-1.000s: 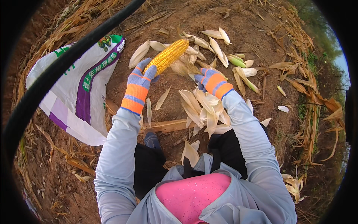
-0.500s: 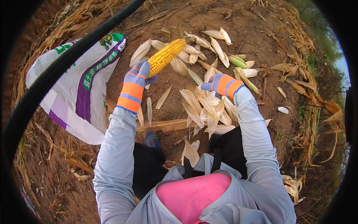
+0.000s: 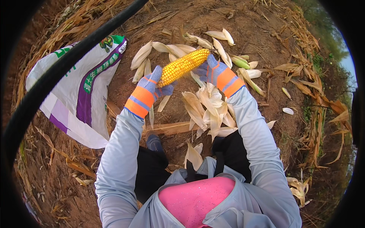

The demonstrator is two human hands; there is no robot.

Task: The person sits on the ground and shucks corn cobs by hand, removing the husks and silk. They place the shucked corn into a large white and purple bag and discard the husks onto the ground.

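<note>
A husked yellow corn cob (image 3: 185, 67) is held up between my two gloved hands, slanting up to the right. My left hand (image 3: 155, 85), in a blue-grey glove with orange bands, grips its lower left end, thumb on top. At the upper right end, my right hand (image 3: 214, 71) in a matching glove closes on the cob; its fingers are partly hidden behind the cob. Beneath and around lie pale dry corn husks (image 3: 208, 108), heaped on the soil in front of my legs.
To the left a white, purple and green woven sack (image 3: 91, 100) lies on the brown soil. A black bar (image 3: 68, 57) crosses the upper left. Greenish husk pieces (image 3: 243, 62) lie to the right. Dry corn stalks (image 3: 319, 102) edge the ground, and my shoe (image 3: 154, 142) shows below.
My left hand has brought the cob to the right and lower, tilting it flatter. My right hand has moved up and left and taken hold of the cob's far end.
</note>
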